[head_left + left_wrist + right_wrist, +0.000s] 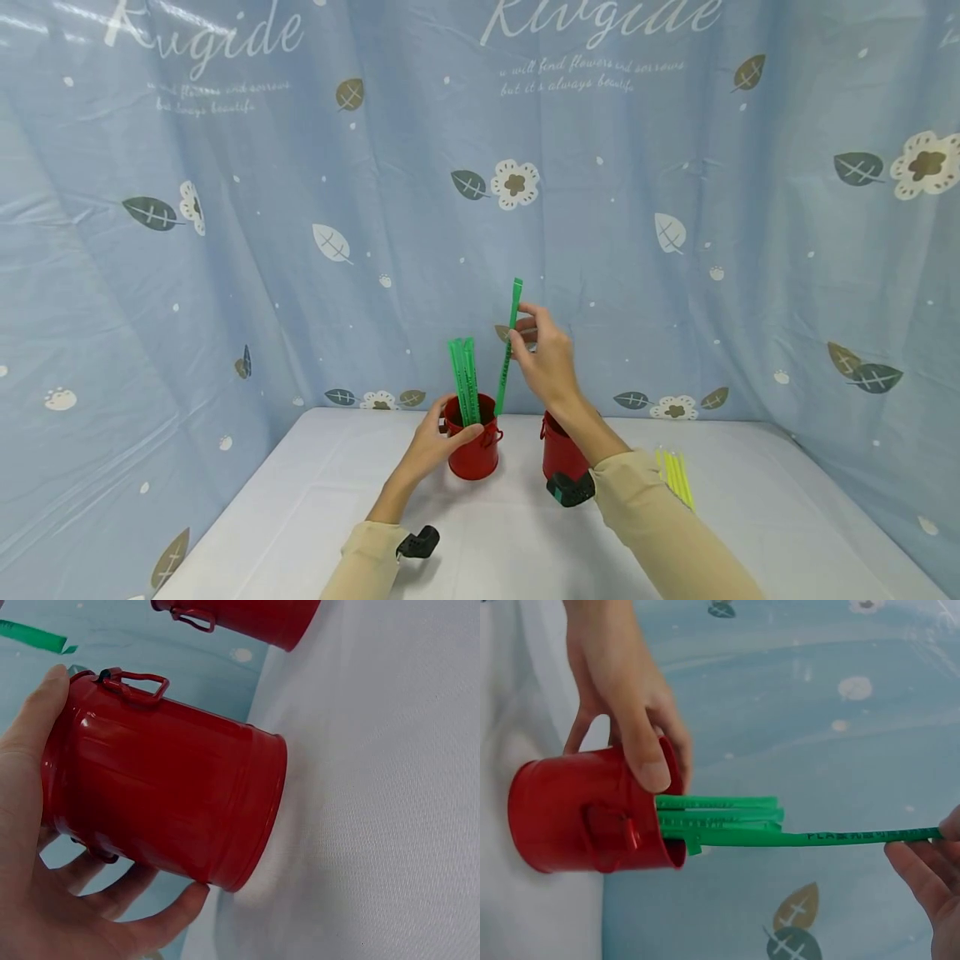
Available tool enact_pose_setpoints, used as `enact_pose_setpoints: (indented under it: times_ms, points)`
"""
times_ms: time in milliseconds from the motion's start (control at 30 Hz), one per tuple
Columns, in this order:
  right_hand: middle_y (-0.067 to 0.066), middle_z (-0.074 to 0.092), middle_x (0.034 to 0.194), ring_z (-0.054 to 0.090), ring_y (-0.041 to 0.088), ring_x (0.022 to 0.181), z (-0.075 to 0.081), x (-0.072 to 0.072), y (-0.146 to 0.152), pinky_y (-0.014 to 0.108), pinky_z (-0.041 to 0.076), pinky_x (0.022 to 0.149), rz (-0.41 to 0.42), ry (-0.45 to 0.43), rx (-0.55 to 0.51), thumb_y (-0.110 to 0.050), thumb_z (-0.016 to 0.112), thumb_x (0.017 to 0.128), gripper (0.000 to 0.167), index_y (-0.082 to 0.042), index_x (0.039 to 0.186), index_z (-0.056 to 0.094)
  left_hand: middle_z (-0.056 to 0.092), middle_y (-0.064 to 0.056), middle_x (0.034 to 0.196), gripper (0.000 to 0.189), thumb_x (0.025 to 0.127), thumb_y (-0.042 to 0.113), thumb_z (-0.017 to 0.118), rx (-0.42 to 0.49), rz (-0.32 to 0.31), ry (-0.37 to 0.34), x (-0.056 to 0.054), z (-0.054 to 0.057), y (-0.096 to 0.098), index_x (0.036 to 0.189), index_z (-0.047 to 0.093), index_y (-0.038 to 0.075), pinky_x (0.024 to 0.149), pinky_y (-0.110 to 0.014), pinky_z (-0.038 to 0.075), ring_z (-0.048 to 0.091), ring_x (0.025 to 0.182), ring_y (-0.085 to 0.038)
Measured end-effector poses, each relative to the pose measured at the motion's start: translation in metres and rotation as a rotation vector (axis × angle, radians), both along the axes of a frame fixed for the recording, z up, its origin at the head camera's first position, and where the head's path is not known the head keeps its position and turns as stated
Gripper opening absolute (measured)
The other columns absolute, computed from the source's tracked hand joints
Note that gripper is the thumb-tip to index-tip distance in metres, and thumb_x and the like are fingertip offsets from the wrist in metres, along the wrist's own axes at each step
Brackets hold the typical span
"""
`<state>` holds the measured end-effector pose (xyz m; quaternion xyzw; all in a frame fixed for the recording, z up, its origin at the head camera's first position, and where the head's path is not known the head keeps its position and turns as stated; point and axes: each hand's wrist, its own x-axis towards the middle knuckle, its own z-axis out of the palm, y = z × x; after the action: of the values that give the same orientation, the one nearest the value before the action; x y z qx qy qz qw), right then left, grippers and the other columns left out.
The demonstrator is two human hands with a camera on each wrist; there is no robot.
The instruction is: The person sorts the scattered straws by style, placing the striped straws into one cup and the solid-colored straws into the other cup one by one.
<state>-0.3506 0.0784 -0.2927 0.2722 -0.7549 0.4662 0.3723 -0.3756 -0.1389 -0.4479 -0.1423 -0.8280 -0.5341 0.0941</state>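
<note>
Mostly faces a blue curtain (420, 250) filling the top and both sides of the head view, printed with white lettering (118, 17), leaves (858, 169) and flowers (515, 185), glossy with light at upper left. Works over a white tablecloth (300, 517) across the lower frame, faintly creased, shadowed beneath the arms, finely woven in the left wrist view, bordering the curtain at the back. Just below centre, grips a red bucket (474, 458) with the left hand (435, 446), curled round the side. Near centre, pinches a slim green strip (502, 387) with the right hand (543, 354), slightly tilted, lower end by the bucket's right rim; cannot tell whether inside. Has more green strips (465, 379) standing in that bucket, a second red bucket (561, 457) partly behind the right forearm (592, 429), and yellow sticks (677, 479) at lower right.
</note>
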Motion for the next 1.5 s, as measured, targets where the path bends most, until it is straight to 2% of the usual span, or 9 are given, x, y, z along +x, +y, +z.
enact_pose_setpoints:
  times_ms: [300, 433, 667, 867, 1000, 1267, 1500]
  points:
    - [0.015, 0.066, 0.098, 0.072, 0.028, 0.084, 0.001, -0.004, -0.013, 0.020, 0.058, 0.063, 0.027, -0.036, -0.021, -0.003, 0.062, 0.094, 0.040, -0.003, 0.133, 0.050, 0.046, -0.006, 0.146, 0.082, 0.084, 0.046, 0.074, 0.006, 0.002, -0.008, 0.003, 0.002, 0.001, 0.151, 0.033, 0.022, 0.096, -0.052, 0.051, 0.053, 0.121, -0.032]
    - [0.015, 0.067, 0.098, 0.071, 0.026, 0.083, -0.005, -0.006, -0.016, 0.021, 0.058, 0.062, 0.023, -0.067, -0.016, -0.004, 0.061, 0.095, 0.038, -0.005, 0.132, 0.051, 0.047, -0.008, 0.146, 0.082, 0.085, 0.042, 0.074, 0.015, 0.003, -0.008, 0.007, 0.005, 0.002, 0.151, 0.033, 0.019, 0.096, -0.053, 0.051, 0.054, 0.121, -0.033]
    - [0.014, 0.067, 0.100, 0.071, 0.026, 0.086, -0.018, -0.011, -0.018, 0.021, 0.059, 0.063, 0.025, -0.112, -0.045, -0.006, 0.059, 0.096, 0.035, -0.006, 0.131, 0.052, 0.049, -0.004, 0.144, 0.081, 0.083, 0.046, 0.075, 0.009, 0.007, -0.010, 0.001, 0.001, 0.002, 0.150, 0.034, 0.025, 0.095, -0.050, 0.052, 0.054, 0.120, -0.030]
    - [0.015, 0.067, 0.098, 0.070, 0.027, 0.085, -0.025, -0.017, -0.022, 0.023, 0.059, 0.063, 0.017, -0.096, -0.066, -0.006, 0.059, 0.096, 0.034, -0.005, 0.129, 0.053, 0.048, -0.011, 0.145, 0.081, 0.086, 0.038, 0.074, 0.009, 0.011, -0.009, 0.007, 0.007, 0.005, 0.151, 0.032, 0.016, 0.096, -0.054, 0.050, 0.054, 0.120, -0.035]
    - [0.014, 0.067, 0.097, 0.071, 0.025, 0.085, -0.036, -0.019, -0.023, 0.020, 0.058, 0.062, -0.006, -0.127, -0.035, -0.006, 0.060, 0.096, 0.034, -0.006, 0.129, 0.054, 0.047, -0.016, 0.146, 0.082, 0.087, 0.035, 0.074, 0.006, 0.000, -0.008, 0.009, 0.010, 0.006, 0.152, 0.030, 0.011, 0.096, -0.055, 0.049, 0.053, 0.120, -0.038]
    - [0.012, 0.070, 0.095, 0.071, 0.023, 0.081, -0.069, -0.023, -0.027, 0.021, 0.057, 0.061, -0.044, -0.175, 0.036, -0.006, 0.062, 0.095, 0.033, -0.005, 0.127, 0.055, 0.051, -0.006, 0.142, 0.080, 0.084, 0.044, 0.075, 0.016, -0.002, 0.000, 0.001, 0.000, 0.003, 0.150, 0.034, 0.023, 0.097, -0.052, 0.051, 0.054, 0.120, -0.031]
    - [0.011, 0.071, 0.095, 0.071, 0.022, 0.082, -0.083, -0.025, -0.033, 0.019, 0.056, 0.060, -0.059, -0.234, 0.062, -0.007, 0.062, 0.095, 0.030, -0.006, 0.124, 0.057, 0.051, -0.006, 0.143, 0.083, 0.084, 0.047, 0.074, 0.008, -0.005, 0.009, 0.000, 0.000, 0.001, 0.151, 0.033, 0.019, 0.097, -0.051, 0.050, 0.055, 0.121, -0.030]
